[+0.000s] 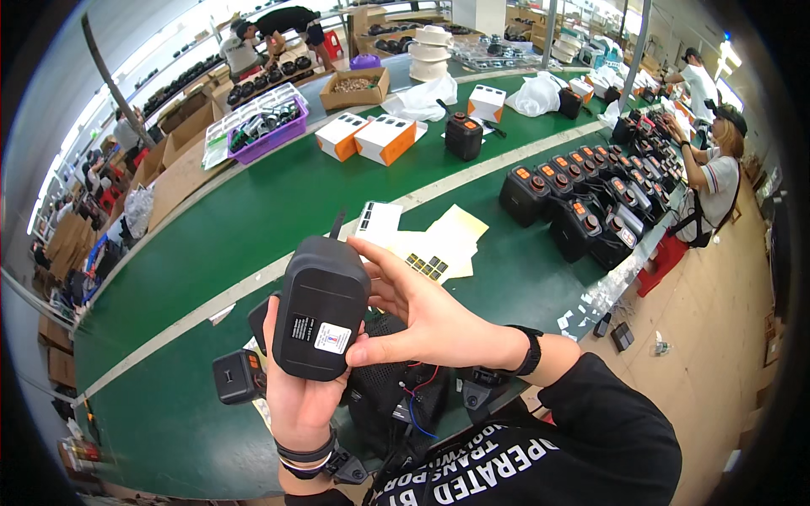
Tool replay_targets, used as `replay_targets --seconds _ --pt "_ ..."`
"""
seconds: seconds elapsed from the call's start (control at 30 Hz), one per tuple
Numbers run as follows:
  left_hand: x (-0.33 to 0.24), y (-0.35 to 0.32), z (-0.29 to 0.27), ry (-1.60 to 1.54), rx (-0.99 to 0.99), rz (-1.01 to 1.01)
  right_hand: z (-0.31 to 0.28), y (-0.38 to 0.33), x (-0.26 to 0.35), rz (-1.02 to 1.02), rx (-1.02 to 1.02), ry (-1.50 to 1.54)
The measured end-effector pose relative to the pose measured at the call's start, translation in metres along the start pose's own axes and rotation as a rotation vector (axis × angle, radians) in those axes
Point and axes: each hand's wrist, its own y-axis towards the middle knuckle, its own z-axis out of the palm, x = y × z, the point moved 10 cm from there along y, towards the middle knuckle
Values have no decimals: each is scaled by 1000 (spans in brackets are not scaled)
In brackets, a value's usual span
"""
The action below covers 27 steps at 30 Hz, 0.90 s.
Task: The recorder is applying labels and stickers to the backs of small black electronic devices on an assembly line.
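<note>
My left hand [297, 396] holds up a black rounded plastic device [321, 304] with two small labels on its face and a thin antenna at its top. My right hand [418, 312] rests against its right side, thumb on the white label, fingers spread. Below the hands lies an open black casing [396, 392] with red and blue wires showing. A small black part with an orange button [236, 377] sits to its left on the green table [211, 244].
Yellowish sticker sheets [439, 244] lie ahead. Several black-and-orange units [582, 202] stand in rows at right, where two seated people work. Orange-white boxes [371, 137], a purple crate [270, 131], a cardboard box and white bags lie further back. Other people bend over far tables.
</note>
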Motion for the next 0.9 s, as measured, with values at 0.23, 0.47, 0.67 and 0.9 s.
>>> replay_targets --seconds 0.23,0.47,0.67,0.9 --pt "1 1 13 78 75 45 -1 1 -3 -25 -83 34" --pt "-37 -4 20 671 -1 582 -9 -17 45 -328 -280 -621" --pt "-36 -30 55 962 150 851 13 -38 75 -673 -370 -1075" --pt "-36 -17 35 590 178 524 -21 -20 64 -374 -258 -700"
